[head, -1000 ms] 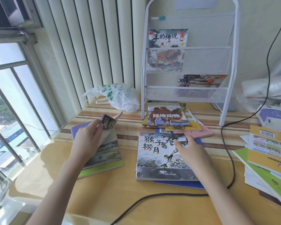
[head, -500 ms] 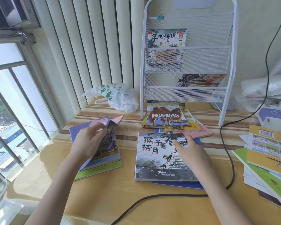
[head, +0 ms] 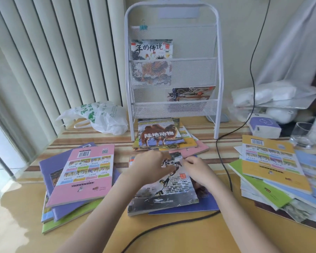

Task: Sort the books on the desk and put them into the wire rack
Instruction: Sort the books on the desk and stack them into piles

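Head view: my left hand and right hand meet over the far edge of the grey monkey-cover picture book at bench centre; whether my fingers pinch it I cannot tell. White wire mesh rack stands at 12 o'clock; pink-backed book stack at 9 o'clock.

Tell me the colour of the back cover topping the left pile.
Pink, on the back cover, plainest in the head view.

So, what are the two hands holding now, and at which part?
Both the left hand and the right hand are at the far top edge of the monkey picture book; whether they grip it cannot be told.
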`<state>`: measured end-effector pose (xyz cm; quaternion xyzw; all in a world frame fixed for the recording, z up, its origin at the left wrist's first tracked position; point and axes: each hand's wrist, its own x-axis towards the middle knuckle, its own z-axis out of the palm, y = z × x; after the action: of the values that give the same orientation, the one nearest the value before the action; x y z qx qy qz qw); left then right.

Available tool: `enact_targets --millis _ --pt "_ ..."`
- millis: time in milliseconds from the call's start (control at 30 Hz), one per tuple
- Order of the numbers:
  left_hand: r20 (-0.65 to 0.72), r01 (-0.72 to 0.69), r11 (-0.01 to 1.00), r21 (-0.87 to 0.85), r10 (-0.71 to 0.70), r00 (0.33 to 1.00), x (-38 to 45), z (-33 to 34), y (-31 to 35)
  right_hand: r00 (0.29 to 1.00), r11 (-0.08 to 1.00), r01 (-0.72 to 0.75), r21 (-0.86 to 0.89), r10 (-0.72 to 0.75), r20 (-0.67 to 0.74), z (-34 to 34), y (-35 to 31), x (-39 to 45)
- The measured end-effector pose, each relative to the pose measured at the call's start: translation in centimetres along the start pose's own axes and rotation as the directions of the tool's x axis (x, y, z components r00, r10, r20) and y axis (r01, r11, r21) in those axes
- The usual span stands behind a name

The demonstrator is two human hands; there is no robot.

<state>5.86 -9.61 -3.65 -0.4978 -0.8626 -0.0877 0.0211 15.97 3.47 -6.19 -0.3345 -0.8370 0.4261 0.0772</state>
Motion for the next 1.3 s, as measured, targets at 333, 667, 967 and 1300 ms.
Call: enact_targets --millis 333,667,967,1300 --pt "0.177 -0.121 0.964 0.235 0.08 0.981 6.8 -1.0 5.9 0.933 0.999 0.019 0.029 -0.007 -0.359 -7.9 4.4 -1.1" --pt "0.283 -0.643 0.753 -0.139 0.652 0.703 12.5 5.3 16.7 0.595 0.925 -0.353 -0.141 0.106 -0.796 -14.1 13.4 -3.8" --pt "0.172 -0.616 0.733 -0.287 0.672 0.72 13.1 9.0 16.8 0.595 0.902 -0.421 -0.096 0.195 -0.779 -14.0 15.8 -3.9" --pt "0.125 -0.747 0.66 0.077 0.737 0.664 12.8 8.5 17.3 0.528 0.954 -0.031 0.298 0.269 -0.806 -15.0 14.0 -4.9"
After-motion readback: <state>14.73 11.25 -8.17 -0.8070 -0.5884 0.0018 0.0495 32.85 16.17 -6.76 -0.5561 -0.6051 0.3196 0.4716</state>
